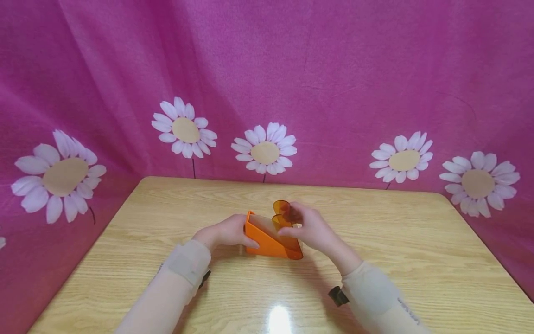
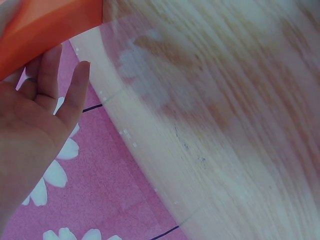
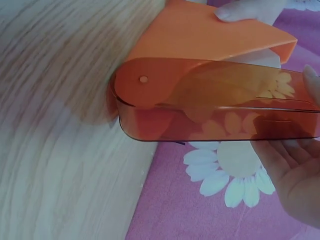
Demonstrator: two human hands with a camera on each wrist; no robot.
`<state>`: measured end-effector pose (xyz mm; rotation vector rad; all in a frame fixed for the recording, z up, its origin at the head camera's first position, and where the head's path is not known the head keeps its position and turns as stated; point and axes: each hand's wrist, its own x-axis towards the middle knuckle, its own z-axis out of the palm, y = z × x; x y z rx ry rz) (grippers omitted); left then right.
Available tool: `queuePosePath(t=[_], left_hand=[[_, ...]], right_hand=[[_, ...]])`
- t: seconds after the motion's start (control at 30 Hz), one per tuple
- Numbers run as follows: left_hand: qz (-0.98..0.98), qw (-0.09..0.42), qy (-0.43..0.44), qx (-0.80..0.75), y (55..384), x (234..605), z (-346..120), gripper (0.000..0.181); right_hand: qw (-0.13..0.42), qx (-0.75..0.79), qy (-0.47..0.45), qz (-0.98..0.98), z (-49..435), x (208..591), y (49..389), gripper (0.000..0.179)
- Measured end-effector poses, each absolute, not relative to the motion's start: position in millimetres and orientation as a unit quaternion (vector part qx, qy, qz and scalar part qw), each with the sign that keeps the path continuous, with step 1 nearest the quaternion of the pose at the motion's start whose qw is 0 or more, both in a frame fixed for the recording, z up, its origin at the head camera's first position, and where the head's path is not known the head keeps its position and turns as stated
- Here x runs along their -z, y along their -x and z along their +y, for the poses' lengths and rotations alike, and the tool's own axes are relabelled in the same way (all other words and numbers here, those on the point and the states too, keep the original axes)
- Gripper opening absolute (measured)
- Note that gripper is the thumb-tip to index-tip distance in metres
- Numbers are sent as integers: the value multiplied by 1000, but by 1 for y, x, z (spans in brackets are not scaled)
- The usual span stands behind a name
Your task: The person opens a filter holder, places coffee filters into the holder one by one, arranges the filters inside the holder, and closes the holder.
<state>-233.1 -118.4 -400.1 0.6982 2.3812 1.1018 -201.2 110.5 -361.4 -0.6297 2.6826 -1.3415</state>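
Note:
An orange plastic case (image 1: 267,242) with a slanted open edge is held up over the table in front of me. A see-through amber cover (image 1: 294,248) swings from a round pivot at its lower right end and stands tilted away from the case. My left hand (image 1: 228,230) grips the case at its left end, thumb on the near side; in the left wrist view some of its fingers lie under the orange body (image 2: 55,30). My right hand (image 1: 310,227) holds the amber cover between thumb and fingers. In the right wrist view a pale surface (image 3: 267,60) shows inside the case.
The light wood-grain table (image 1: 175,199) reaches back to a magenta cloth (image 1: 325,83) printed with large white daisies, which also hangs along both sides. Each forearm carries a wrist band with a dark clip (image 1: 338,296). A bright light reflection lies on the tabletop near me.

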Motion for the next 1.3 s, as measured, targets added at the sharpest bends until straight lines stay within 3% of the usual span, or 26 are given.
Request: queuePosePath(t=[1.3], left_hand=[[847,204,-277,-405,234,401,-119,40]], right_hand=[[-4,359,222,907,81,378,199,53]])
